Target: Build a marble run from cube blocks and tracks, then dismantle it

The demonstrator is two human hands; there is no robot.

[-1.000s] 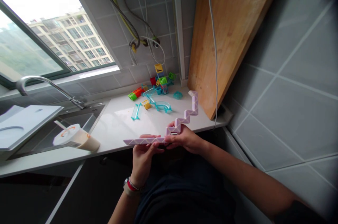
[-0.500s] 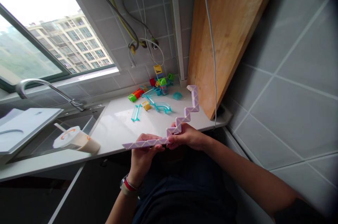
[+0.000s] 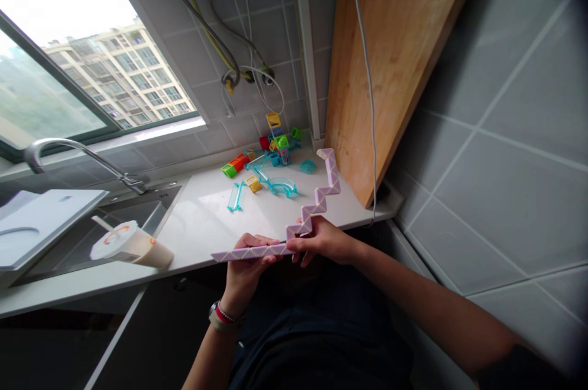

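Cradling the puzzle (image 3: 297, 229), the half-curled left hand (image 3: 243, 278) is steadying it; alongside, the right hand (image 3: 327, 240) is pinching it, ideally lightly.

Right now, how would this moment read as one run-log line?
left hand: holds straight section of pink segmented toy | right hand: grips it at zigzag's near end | counter: colorful toy pieces, drink cup

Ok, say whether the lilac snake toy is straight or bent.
Both: the snake toy runs straight along the left hand, then zigzags past the right hand.
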